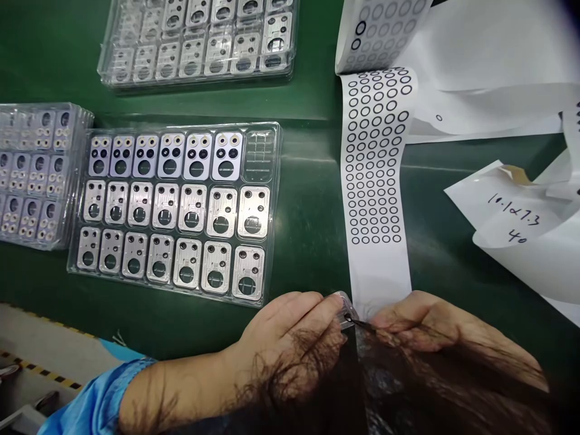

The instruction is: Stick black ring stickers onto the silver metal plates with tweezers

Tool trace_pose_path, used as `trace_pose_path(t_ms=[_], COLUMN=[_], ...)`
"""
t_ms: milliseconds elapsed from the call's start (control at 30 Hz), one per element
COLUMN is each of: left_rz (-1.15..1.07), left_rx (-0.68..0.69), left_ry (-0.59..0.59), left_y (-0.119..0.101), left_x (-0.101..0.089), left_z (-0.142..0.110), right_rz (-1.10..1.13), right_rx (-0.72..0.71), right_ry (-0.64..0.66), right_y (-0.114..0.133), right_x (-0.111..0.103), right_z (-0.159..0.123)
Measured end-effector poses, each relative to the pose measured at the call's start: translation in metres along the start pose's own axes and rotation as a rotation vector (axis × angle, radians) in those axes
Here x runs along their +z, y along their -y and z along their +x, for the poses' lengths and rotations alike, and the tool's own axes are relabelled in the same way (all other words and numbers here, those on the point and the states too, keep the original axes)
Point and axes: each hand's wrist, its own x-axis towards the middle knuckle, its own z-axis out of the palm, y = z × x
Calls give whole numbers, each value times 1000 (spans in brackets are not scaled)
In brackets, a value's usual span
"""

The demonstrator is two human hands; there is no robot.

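— While both hands sit low at the near edge, what have I got in them?

— My left hand [294,332] pinches a small silvery metal camera plate [345,309] by its edges, fingers curled close. My right hand [426,323] is pressed shut around a thin dark pointed tool [362,325], its tip touching the plate. Dark hair hangs across the bottom of the view and hides the wrists.

— How would that plate handle?

— I judge it light, stiff and thin, with slick faces that would mark easily; the rim is the place to grip it. It looks bright, rounded at the corner, with a small dark hole near the tool tip.

— And around the hands?

— Just beyond them runs a long white backing strip printed with rows of black rings [374,175], lying on the dark green desk [308,211]. To the left lies a clear plastic tray of silvery plates in three rows [179,211], one top-row pocket bare. More trays [199,39] lie farther back and at the left edge [36,172]. At the right, a white paper scrap with handwritten numbers [512,211].
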Motion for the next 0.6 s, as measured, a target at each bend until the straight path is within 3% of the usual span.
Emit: trace_pose_path(t_ms=[400, 600], left_rz=[-8, -6], left_rx=[-56, -23], left_ry=[25, 4], left_y=[-5, -2], left_x=[-1, -1], left_z=[-3, 0], right_rz=[10, -43], right_rx=[4, 19], right_ry=[37, -28], right_y=[7, -3], right_x=[4, -7], right_z=[-1, 2])
